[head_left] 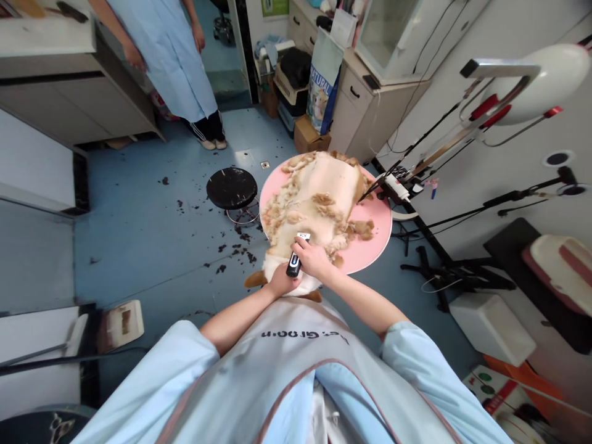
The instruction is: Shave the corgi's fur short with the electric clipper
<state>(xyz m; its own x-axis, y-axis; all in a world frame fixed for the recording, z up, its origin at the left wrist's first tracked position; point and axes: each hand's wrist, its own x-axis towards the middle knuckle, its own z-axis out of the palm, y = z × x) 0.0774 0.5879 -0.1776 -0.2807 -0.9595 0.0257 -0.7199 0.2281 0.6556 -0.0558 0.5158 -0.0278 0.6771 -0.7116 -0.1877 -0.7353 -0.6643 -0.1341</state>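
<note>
Fingers on the person's right hand are gripping a black hair clipper, its pale blade end pointing toward twelve o'clock, if the round table is serving as my dial and the person is standing at six. Just below, the left hand is lying on the white fur of the dog's head; its fingers are mostly hiding from me, so I cannot tell whether they are clasping or only resting.

The cream-and-tan dog itself is stretching across the pink tabletop, its head facing seven o'clock by the person's apron, and its rump filling the twelve o'clock side. Shorn tan fur is lying in tufts at three and nine o'clock, and one tuft is sitting on the dog's back.

Farther out, a black round stool is standing between nine and ten, dark hair clumps are littering the blue floor around eight, and another person in a light blue smock is standing at ten. Toward twelve, a bag marked NATURAL is leaning above a cardboard box.
</note>
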